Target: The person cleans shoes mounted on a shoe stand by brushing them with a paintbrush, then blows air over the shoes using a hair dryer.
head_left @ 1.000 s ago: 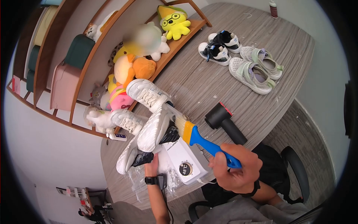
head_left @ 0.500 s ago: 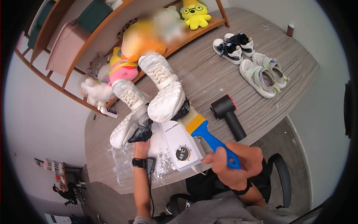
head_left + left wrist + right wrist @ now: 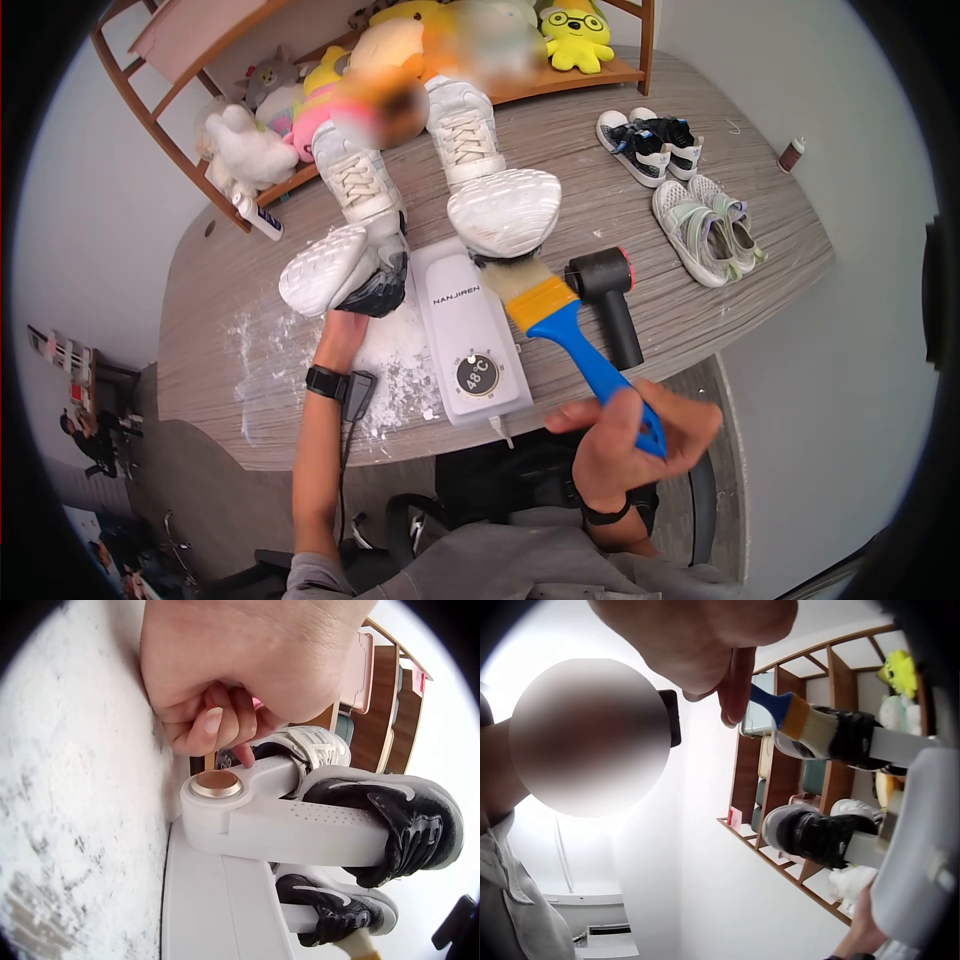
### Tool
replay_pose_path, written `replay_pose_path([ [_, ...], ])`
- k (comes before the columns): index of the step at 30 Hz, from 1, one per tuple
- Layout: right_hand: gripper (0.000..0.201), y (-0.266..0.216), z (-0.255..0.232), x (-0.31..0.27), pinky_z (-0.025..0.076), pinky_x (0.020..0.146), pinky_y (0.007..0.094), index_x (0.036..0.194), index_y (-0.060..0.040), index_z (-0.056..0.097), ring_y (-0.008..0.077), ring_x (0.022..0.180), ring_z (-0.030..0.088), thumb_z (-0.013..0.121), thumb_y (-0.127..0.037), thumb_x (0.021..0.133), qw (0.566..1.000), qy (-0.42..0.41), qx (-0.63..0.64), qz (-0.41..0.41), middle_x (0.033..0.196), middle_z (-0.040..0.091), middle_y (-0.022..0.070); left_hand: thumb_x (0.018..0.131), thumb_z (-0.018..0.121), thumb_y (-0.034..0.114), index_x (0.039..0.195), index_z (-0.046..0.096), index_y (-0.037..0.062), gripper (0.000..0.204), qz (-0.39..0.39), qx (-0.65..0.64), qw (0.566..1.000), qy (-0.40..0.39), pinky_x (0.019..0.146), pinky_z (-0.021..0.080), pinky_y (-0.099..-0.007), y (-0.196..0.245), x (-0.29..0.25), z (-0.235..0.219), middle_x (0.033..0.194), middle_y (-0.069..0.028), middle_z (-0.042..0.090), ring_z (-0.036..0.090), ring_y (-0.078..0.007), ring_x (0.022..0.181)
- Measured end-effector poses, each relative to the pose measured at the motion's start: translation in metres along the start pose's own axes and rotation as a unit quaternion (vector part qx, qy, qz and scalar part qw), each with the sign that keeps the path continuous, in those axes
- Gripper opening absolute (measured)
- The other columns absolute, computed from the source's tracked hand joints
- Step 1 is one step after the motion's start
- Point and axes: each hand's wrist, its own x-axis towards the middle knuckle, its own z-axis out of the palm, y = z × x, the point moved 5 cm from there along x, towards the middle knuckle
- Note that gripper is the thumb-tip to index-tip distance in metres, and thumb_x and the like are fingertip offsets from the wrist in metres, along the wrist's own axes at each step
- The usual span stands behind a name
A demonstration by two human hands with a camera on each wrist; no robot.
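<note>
My right hand [image 3: 640, 440] grips the blue handle of a flat brush [image 3: 590, 360]. In the right wrist view, the pale bristles [image 3: 819, 732] meet the black upper of one shoe [image 3: 851, 739]. Two black shoes with white soles, a right one [image 3: 505, 215] and a left one [image 3: 330, 270], are propped on the arms of a white dryer [image 3: 450, 300] reading 48°C. Beside the dryer, my left hand [image 3: 342, 338] rests low, partly hidden by the left shoe. The left wrist view shows its fingers [image 3: 225, 724] loosely curled near the dryer's round hinge [image 3: 216, 784], holding nothing visible.
White laced shoes [image 3: 465, 135] stand behind the dryer. A black blower [image 3: 605, 285] lies to its right, with two small pairs of shoes [image 3: 690, 225] farther back. White residue [image 3: 395, 365] marks the table; plush toys [image 3: 250, 145] fill the shelf behind.
The head view has turned, shifting the table and dryer. The brush remains in my right hand at the right shoe's upper; my left hand stays beside the dryer.
</note>
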Motion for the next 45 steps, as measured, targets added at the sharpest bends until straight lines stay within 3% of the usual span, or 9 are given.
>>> replay_pose_path([
  [10, 0.029, -0.018, -0.009, -0.020, 0.057, 0.038, 0.0336, 0.110, -0.0044, 0.039, 0.0227, 0.043, 0.063, 0.063, -0.018, 0.098, 0.998, 0.024, -0.011, 0.049, 0.065, 0.060, 0.0192, 0.105, 0.051, 0.030, 0.144, 0.049, 0.0086, 0.045, 0.009, -0.001, 1.000, -0.014, 0.111, 0.041, -0.0346, 0.015, -0.010, 0.035, 0.147, -0.0054, 0.053, 0.049, -0.0193, 0.135],
  [12, 0.030, -0.016, 0.019, -0.014, 0.051, 0.033, 0.0303, 0.106, -0.0049, 0.042, 0.0192, 0.039, 0.058, 0.066, -0.019, 0.095, 0.998, 0.027, -0.055, -0.016, 0.061, 0.056, 0.0120, 0.106, 0.049, 0.030, 0.142, 0.051, 0.0093, 0.042, 0.008, -0.022, 0.999, 0.031, 0.091, 0.051, -0.0289, 0.017, -0.013, 0.042, 0.138, -0.0021, 0.060, 0.060, -0.0132, 0.115],
  [15, 0.030, -0.022, 0.020, -0.018, 0.045, 0.033, 0.0250, 0.104, -0.0051, 0.042, 0.0147, 0.036, 0.053, 0.065, -0.023, 0.098, 0.993, 0.103, 0.019, -0.057, 0.056, 0.055, 0.0075, 0.107, 0.042, 0.030, 0.130, 0.057, 0.0095, 0.034, -0.013, 0.031, 0.998, 0.044, 0.047, 0.027, -0.0191, 0.025, -0.016, 0.060, 0.103, 0.0040, 0.066, 0.047, -0.0010, 0.065],
  [23, 0.024, -0.019, 0.016, -0.035, 0.040, 0.031, 0.0233, 0.099, -0.0052, 0.043, 0.0125, 0.035, 0.051, 0.061, -0.020, 0.100, 0.996, 0.066, -0.026, -0.055, 0.055, 0.054, 0.0066, 0.105, 0.043, 0.029, 0.086, 0.047, 0.0144, 0.025, -0.052, 0.025, 0.992, 0.112, 0.045, 0.026, -0.0207, 0.034, -0.019, 0.072, 0.062, 0.0109, 0.031, 0.027, -0.0021, 0.050],
  [32, 0.022, -0.045, 0.037, -0.047, 0.039, 0.044, 0.0146, 0.103, -0.0061, 0.046, 0.0031, 0.054, 0.049, 0.059, -0.024, 0.102, 0.982, 0.096, -0.007, -0.161, 0.069, 0.046, -0.0001, 0.103, 0.046, 0.025, 0.085, 0.053, 0.0110, 0.024, -0.036, 0.023, 0.999, 0.021, 0.045, 0.021, -0.0233, 0.047, -0.021, 0.082, 0.059, 0.0102, 0.024, 0.021, -0.0032, 0.049],
  [34, 0.032, -0.044, 0.011, -0.047, 0.062, 0.051, 0.0395, 0.110, -0.0032, 0.038, 0.0291, 0.056, 0.069, 0.063, -0.020, 0.099, 0.965, 0.091, 0.241, -0.051, 0.070, 0.066, 0.0260, 0.102, 0.046, 0.024, 0.090, 0.058, 0.0086, 0.023, -0.034, 0.029, 0.999, 0.019, 0.045, 0.021, -0.0233, 0.045, -0.021, 0.078, 0.060, 0.0101, 0.024, 0.022, -0.0034, 0.049],
  [40, 0.042, -0.057, 0.015, -0.026, 0.049, 0.045, 0.0259, 0.111, -0.0024, 0.042, 0.0152, 0.051, 0.063, 0.074, -0.020, 0.091, 0.962, 0.047, -0.097, -0.249, 0.063, 0.056, 0.0093, 0.101, 0.043, 0.023, 0.097, 0.062, 0.0061, 0.026, -0.023, 0.039, 0.997, -0.060, 0.046, 0.020, -0.0241, 0.039, -0.012, 0.073, 0.060, 0.0096, 0.024, 0.021, -0.0037, 0.049],
  [42, 0.044, -0.052, 0.039, -0.029, 0.045, 0.040, 0.0252, 0.112, -0.0024, 0.047, 0.0144, 0.050, 0.062, 0.079, -0.002, 0.081, 0.925, -0.201, -0.114, -0.303, 0.064, 0.054, 0.0063, 0.101, 0.043, 0.023, 0.097, 0.062, 0.0060, 0.026, -0.022, 0.033, 0.998, -0.058, 0.046, 0.019, -0.0241, 0.039, -0.013, 0.075, 0.060, 0.0095, 0.023, 0.021, -0.0036, 0.049],
  [45, 0.039, -0.047, 0.060, -0.031, 0.038, 0.041, 0.0252, 0.113, -0.0020, 0.057, 0.0138, 0.044, 0.053, 0.076, 0.005, 0.079, 0.871, -0.263, -0.219, -0.353, 0.071, 0.056, 0.0092, 0.100, 0.044, 0.023, 0.097, 0.062, 0.0060, 0.025, -0.019, 0.033, 0.998, -0.057, 0.046, 0.019, -0.0240, 0.041, -0.014, 0.076, 0.060, 0.0094, 0.023, 0.020, -0.0036, 0.049],
])
